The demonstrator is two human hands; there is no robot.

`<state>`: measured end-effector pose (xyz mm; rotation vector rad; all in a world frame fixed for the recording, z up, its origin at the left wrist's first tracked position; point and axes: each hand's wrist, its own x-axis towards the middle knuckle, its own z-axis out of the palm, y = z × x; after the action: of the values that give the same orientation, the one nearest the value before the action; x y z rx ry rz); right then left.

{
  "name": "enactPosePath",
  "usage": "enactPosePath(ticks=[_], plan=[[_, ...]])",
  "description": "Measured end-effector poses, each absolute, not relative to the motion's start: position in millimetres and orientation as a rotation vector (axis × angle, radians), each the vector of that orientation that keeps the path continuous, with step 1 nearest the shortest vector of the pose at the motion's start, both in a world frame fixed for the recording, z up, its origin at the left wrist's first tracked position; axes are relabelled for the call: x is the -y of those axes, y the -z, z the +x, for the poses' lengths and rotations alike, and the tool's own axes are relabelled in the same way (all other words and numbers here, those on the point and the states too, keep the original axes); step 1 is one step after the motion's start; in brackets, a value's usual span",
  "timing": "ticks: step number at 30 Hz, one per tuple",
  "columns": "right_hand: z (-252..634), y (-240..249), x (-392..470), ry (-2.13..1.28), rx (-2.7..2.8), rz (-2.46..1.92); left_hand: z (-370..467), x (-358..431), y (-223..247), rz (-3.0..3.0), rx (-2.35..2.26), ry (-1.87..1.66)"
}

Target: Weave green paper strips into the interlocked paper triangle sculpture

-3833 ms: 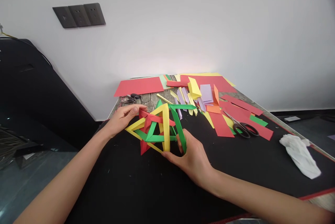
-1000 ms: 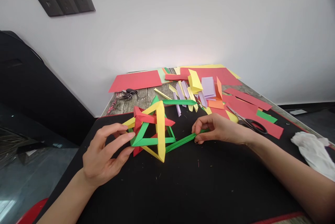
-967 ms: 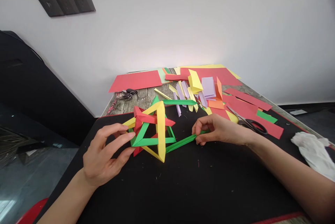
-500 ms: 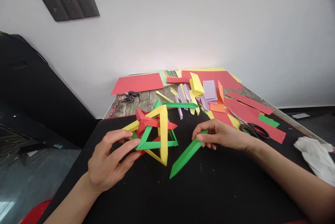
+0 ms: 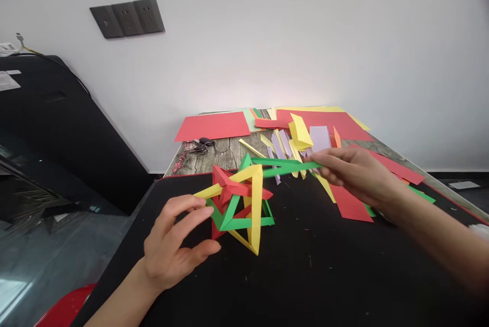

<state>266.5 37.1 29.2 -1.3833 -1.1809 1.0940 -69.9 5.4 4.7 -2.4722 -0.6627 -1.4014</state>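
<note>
An open, star-like frame of folded red, yellow and green paper strips (image 5: 256, 210) stands on the black mat. My left hand (image 5: 173, 245) is at its left side, fingertips against a green part, thumb spread away and fingers apart. Between the thumb and fingers of my right hand (image 5: 355, 174) is a folded green paper strip (image 5: 288, 168), roughly level, its far end pointing left near the top of the frame. Just behind it another green strip (image 5: 273, 161) reaches right from the frame's top; I cannot tell whether it is joined on.
Purple strips (image 5: 278, 146), a folded yellow paper (image 5: 300, 131) and red sheets (image 5: 214, 127) lie toward the wall. Keys with a black fob (image 5: 207, 141) rest at the back left. More red paper (image 5: 351, 205) lies under my right arm. A red rounded object (image 5: 66, 306) shows at lower left.
My right hand has lifted the green strip up and away, turning it from slanting down to nearly level. My left thumb has opened away from the frame. The view has shifted left.
</note>
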Motion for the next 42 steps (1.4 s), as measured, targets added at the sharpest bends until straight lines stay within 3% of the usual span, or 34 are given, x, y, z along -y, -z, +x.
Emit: enactPosePath(ticks=[4,8,11,16,21,28,31,36,42], plan=[[290,-28,-32,-1.062,1.092,-1.448,-74,-9,-5,-2.356,1.206,1.647],[269,-23,-9,-0.945,1.06,-1.236,-83,-26,-8,-2.469,1.716,1.583],[235,-10,15,-0.874,1.202,-1.173,-88,-48,-17,-2.771,1.718,1.478],[191,23,45,-0.393,1.465,-1.216,-85,-88,-34,-3.098,1.638,1.299],[168,45,61,-0.207,1.809,-1.453,-72,-107,-30,-3.263,1.613,1.238],[175,32,45,-0.164,1.696,-1.343,-76,-81,-20,-2.871,2.017,1.544],[192,13,25,-0.298,1.485,-1.325,-87,-59,-19,-2.679,2.263,1.585],[211,0,2,-0.598,1.27,-1.258,-95,-27,-21,-2.786,2.607,1.576],[200,14,22,-0.635,1.487,-1.288,-91,-19,-19,-2.891,2.92,1.651]])
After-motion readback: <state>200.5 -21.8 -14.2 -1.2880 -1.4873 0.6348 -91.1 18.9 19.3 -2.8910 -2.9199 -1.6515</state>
